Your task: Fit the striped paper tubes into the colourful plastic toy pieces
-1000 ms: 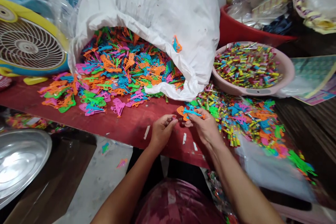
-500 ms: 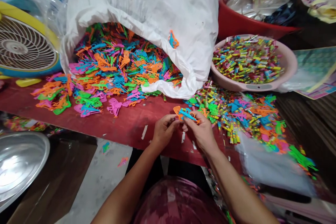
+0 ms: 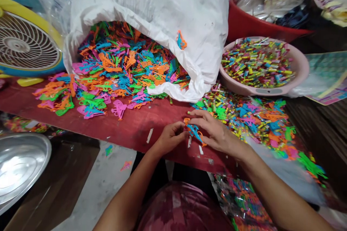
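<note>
A small blue-and-orange plastic toy [image 3: 194,130] with a ring-shaped loop is between my two hands, just over the red tabletop [image 3: 138,122]. Thumb and fingers of my left hand [image 3: 171,138] pinch its left side. My right hand [image 3: 218,133] spans its length, thumb by the lower end and a fingertip by the orange top. At the raised right index fingertip there is a tiny yellowish thing, too small to make out. Similar toys in orange, blue, green and pink [image 3: 130,68] spill from a white sack [image 3: 162,3] behind my hands.
A pink basin [image 3: 300,66] full of small wrapped tubes stands at the right, with more tubes [image 3: 238,130] and toys heaped before it. Nearby lie clear plastic bags [image 3: 282,173]. A yellow-and-blue fan [image 3: 29,43] and a metal bowl [image 3: 24,166] are on the left.
My right hand has opened wider and swung to the right of the toy, its index finger lifted. The toy has turned, its lower end now pointing down and right.
</note>
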Motion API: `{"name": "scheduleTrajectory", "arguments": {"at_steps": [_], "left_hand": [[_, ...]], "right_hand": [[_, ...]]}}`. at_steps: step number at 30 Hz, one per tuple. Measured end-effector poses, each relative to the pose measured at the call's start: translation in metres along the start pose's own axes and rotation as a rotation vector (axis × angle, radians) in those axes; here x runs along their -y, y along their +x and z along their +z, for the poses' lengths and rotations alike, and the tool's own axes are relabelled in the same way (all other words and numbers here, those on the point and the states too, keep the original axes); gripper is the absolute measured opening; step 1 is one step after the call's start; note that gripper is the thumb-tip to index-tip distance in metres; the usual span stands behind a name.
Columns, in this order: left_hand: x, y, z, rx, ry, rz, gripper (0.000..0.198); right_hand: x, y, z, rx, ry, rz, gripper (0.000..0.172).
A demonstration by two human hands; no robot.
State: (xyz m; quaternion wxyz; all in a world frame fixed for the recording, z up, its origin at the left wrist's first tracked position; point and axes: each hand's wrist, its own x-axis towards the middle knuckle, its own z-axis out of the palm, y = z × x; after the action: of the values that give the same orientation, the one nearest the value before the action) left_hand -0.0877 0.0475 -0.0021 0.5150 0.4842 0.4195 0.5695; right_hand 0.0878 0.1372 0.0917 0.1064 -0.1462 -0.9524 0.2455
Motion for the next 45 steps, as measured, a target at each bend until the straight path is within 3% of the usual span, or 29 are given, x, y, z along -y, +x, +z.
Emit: {"name": "scheduleTrajectory", "arguments": {"at_steps": [3, 6, 11, 13, 15, 20, 26, 36, 45], "left_hand": [[0.001, 0.000, 0.002, 0.003, 0.017, -0.005, 0.029], [0.002, 0.000, 0.003, -0.032, 0.020, -0.015, 0.027], [0.006, 0.001, 0.003, -0.217, 0.093, 0.023, 0.026], [0.008, 0.003, 0.003, -0.239, 0.153, 0.073, 0.026], [0.010, 0.004, 0.002, -0.238, 0.214, 0.134, 0.025], [0.015, 0.006, 0.001, -0.221, 0.342, 0.219, 0.025], [0.009, 0.005, 0.002, -0.188, 0.398, 0.192, 0.026], [0.009, 0.005, 0.003, -0.149, 0.445, 0.214, 0.025], [0.020, 0.005, 0.006, -0.149, 0.740, 0.298, 0.024]], "right_hand": [[0.000, 0.000, -0.001, 0.028, -0.112, -0.067, 0.045], [-0.009, -0.005, 0.002, -0.006, -0.207, -0.039, 0.034], [-0.028, -0.018, 0.024, -0.335, 0.103, 0.240, 0.019], [-0.028, -0.020, 0.039, -0.500, 0.257, 0.370, 0.020], [-0.024, -0.018, 0.052, -0.582, 0.335, 0.441, 0.020], [-0.009, -0.009, 0.059, -0.534, 0.308, 0.402, 0.024], [-0.005, -0.008, 0.047, -0.465, 0.197, 0.341, 0.022], [-0.001, -0.011, 0.053, -0.468, 0.080, 0.294, 0.021], [0.002, -0.002, 0.058, -0.465, -0.017, 0.258, 0.029]]}}
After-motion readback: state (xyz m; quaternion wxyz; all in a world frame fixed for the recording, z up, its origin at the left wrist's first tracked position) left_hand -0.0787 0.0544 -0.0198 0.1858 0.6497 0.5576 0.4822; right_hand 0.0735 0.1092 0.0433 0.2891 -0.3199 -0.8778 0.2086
